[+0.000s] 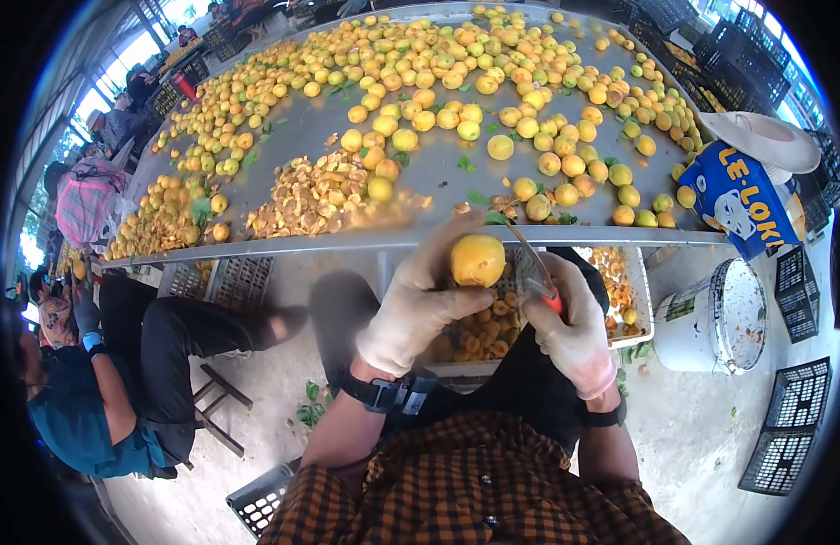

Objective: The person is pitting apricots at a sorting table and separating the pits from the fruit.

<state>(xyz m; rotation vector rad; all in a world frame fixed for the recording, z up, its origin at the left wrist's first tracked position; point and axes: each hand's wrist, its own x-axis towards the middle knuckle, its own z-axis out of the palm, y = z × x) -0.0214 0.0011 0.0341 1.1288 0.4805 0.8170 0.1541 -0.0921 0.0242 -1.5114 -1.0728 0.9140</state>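
Observation:
My gloved left hand grips a yellow-orange apricot just above my lap. Close to its right, my gloved right hand holds a knife with a red handle, its blade angled up beside the fruit. Beyond both hands lies a metal table bearing many whole apricots, scattered green leaves and a pile of split apricot pieces. Below the table edge, a light crate holds cut fruit, and more halves show beneath my hands, partly hidden by them.
A co-worker in a teal top sits at my left by a stool. At right are a white bucket, black crates, a blue printed carton and a pale hat. More people and crates line the background.

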